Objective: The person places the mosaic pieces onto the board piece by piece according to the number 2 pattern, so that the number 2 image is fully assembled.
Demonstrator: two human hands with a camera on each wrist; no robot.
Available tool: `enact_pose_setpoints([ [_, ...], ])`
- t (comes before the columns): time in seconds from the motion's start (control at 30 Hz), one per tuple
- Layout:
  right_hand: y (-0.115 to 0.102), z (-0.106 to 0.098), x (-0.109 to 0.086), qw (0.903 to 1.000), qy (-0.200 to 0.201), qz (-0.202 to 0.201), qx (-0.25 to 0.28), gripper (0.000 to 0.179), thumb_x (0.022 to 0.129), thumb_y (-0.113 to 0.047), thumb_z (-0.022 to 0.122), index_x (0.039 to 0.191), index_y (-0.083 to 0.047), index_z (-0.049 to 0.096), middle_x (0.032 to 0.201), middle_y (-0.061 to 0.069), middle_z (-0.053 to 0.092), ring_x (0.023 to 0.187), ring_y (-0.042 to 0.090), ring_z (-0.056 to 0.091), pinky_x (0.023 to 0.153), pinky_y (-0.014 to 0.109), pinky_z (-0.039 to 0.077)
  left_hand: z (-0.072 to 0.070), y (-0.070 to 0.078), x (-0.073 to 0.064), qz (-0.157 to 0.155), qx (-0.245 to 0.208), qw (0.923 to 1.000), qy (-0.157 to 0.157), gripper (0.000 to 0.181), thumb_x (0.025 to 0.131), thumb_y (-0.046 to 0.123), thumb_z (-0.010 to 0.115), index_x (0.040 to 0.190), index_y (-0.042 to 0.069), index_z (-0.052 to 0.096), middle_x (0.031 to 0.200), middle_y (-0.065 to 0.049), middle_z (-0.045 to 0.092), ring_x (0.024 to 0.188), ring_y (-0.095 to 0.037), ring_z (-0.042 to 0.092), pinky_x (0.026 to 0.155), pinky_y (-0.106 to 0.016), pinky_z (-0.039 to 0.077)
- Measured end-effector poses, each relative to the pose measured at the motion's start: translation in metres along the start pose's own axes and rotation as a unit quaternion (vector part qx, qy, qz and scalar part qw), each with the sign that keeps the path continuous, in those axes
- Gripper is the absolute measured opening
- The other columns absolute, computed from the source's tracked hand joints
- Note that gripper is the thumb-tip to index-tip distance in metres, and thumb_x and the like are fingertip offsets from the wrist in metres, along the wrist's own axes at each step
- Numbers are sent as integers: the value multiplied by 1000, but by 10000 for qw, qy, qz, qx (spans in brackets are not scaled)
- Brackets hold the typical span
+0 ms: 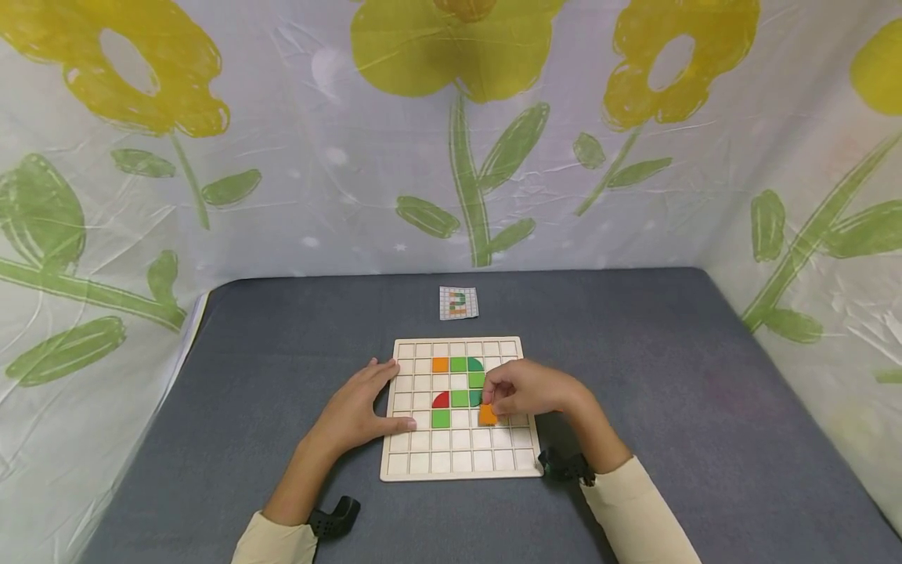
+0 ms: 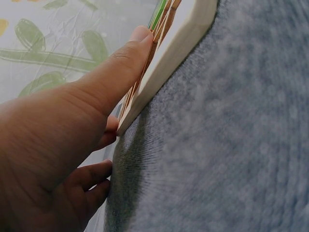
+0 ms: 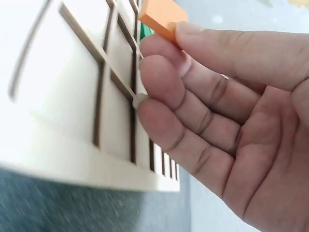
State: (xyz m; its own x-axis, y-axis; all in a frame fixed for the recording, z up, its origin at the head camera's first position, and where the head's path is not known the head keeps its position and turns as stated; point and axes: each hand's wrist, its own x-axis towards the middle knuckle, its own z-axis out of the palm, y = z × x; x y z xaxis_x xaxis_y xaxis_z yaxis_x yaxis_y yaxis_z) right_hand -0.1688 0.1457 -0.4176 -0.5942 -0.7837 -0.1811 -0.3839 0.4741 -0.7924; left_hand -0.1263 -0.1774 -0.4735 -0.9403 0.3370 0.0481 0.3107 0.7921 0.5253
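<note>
A square wooden grid board [image 1: 458,475] lies on the table. My right hand [image 1: 532,388] pinches an orange square tile [image 1: 488,416] between thumb and fingers, tilted close over the grid in the right wrist view. On the board sit another orange square [image 1: 440,365], several green squares, such as one at lower left [image 1: 440,419], a red quarter-round tile [image 1: 441,401] and a dark green quarter-round tile [image 1: 475,364]. A second dark green tile [image 1: 475,398] is partly covered by my right fingers. My left hand [image 1: 355,411] rests at the board's left edge, thumb [image 2: 120,65] on top, fingers extended.
A small card [image 1: 458,303] with a printed coloured grid pattern lies behind the board. Dark grey cloth [image 1: 282,337] covers the table. Flower-printed sheeting [image 1: 317,157] hangs behind and at both sides. Each wrist wears a black device, such as the left one [image 1: 337,518].
</note>
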Motion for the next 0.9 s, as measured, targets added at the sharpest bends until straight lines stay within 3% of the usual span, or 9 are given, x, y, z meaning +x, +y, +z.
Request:
enact_pose_setpoints([
  [0.3, -11, 13, 10, 9993, 54, -277, -254, 16, 88, 8, 65, 90, -6, 72, 81, -5, 67, 74, 7, 59, 71, 26, 52, 1, -1, 0, 29, 34, 10000, 4, 103, 73, 65, 81, 149, 4, 47, 153, -14, 45, 145, -39, 30, 109, -61, 33],
  [0.57, -19, 25, 18, 9978, 312, -459, -358, 14, 85, 6, 74, 89, -6, 78, 81, -6, 72, 73, 1, 64, 70, 23, 55, 1, -1, 0, 7, -74, 10000, 53, 103, 72, 64, 81, 150, 5, 48, 154, -13, 44, 146, -38, 30, 110, -60, 33],
  [0.9, -30, 44, 30, 9932, 818, -226, -795, 11, 85, 4, 74, 85, -7, 75, 77, -7, 67, 70, 4, 59, 69, 23, 52, 0, -1, 1, 1, -51, 10000, 17, 103, 73, 65, 80, 150, 5, 47, 154, -12, 43, 146, -38, 29, 110, -61, 32],
])
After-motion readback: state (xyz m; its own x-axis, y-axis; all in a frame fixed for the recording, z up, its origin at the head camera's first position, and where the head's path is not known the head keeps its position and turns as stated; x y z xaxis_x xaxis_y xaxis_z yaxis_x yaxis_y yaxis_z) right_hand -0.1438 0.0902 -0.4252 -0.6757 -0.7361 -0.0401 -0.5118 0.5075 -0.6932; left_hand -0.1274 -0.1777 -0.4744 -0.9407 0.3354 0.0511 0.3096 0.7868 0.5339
